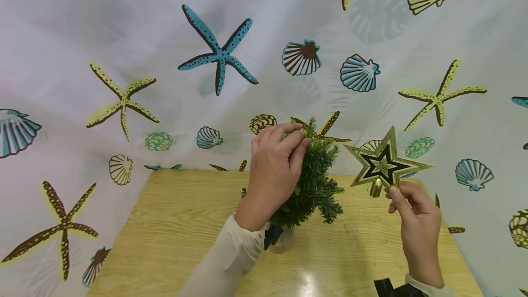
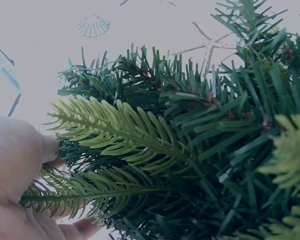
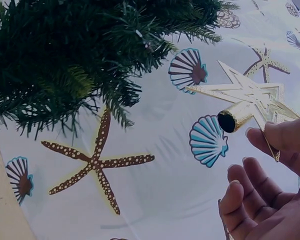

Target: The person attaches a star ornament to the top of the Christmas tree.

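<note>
A small artificial Christmas tree (image 1: 317, 182) stands on the wooden table, its green branches filling most of the left wrist view. My left hand (image 1: 274, 164) is at the treetop, fingers curled round the branch tips (image 2: 65, 195) there. Off to the tree's right, my right hand (image 1: 418, 223) pinches a gold star tree topper (image 1: 381, 164) by one lower point, between thumb and fingertips. Black and gold bands outline the star's face. The hollow gold socket (image 3: 235, 120) under the star shows its dark opening towards the tree in the right wrist view.
The light wooden table (image 1: 177, 223) carries the tree on a pale round base (image 1: 282, 242), partly hidden by the left forearm. A white curtain (image 1: 136, 26) printed with starfish and shells hangs behind and along both sides.
</note>
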{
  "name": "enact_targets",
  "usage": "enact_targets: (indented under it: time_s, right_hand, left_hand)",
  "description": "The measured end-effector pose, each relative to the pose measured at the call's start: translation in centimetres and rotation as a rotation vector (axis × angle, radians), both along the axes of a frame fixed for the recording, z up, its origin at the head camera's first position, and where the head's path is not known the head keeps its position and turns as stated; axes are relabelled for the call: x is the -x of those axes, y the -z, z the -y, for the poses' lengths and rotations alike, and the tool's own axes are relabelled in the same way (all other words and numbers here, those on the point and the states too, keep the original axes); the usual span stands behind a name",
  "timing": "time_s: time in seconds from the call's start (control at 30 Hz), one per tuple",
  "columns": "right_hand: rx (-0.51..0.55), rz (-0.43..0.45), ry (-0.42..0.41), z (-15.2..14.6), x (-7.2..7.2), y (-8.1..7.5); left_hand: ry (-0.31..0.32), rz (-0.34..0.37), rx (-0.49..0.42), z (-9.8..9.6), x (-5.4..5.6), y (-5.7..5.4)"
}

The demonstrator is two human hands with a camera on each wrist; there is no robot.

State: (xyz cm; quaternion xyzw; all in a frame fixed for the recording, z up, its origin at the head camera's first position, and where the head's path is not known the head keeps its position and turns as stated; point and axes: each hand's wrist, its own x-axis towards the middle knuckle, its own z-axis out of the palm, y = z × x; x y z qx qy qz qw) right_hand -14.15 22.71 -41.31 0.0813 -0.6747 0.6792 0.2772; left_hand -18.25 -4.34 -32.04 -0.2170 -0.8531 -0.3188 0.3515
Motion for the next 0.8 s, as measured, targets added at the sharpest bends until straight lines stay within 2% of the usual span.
enact_targets:
  time_s: [0.23,0.8]
  right_hand:
    - [-0.084,0.013,0.046,0.4,0.1,-1.6]
    - [-0.040,-0.108,0.002,1.2,0.5,-4.7]
  left_hand:
    - [-0.003,0.010,-0.006,0.0,0.1,0.0]
    - [-0.007,0.020,-0.001,0.2,0.0,-0.1]
